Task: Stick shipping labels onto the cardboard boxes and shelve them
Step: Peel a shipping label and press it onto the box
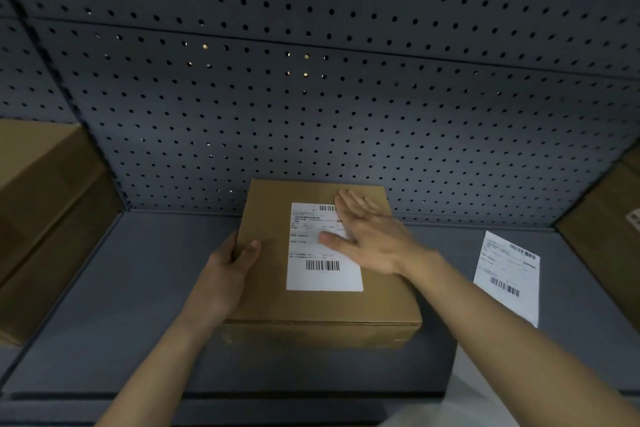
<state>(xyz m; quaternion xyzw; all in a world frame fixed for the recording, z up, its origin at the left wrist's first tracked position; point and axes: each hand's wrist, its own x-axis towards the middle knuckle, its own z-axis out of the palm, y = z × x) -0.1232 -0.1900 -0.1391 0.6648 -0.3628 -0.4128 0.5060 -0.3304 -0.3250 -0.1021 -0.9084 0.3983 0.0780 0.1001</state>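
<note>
A flat brown cardboard box (270,291) lies on the grey shelf (138,305), its far end against the pegboard back. A white shipping label (322,274) with barcodes sits on the box's top. My right hand (370,236) lies flat on the label's upper right part, fingers straight and spread, pressing down. My left hand (228,270) grips the box's left edge, thumb on top and fingers down the side. A second white shipping label (509,274) lies loose on the shelf to the right of the box.
A large cardboard box (45,211) stands at the left end of the shelf. Another cardboard box (609,218) with a label on it stands at the right end. The dark pegboard back panel (311,80) rises behind. The shelf's front edge (207,395) runs below my arms.
</note>
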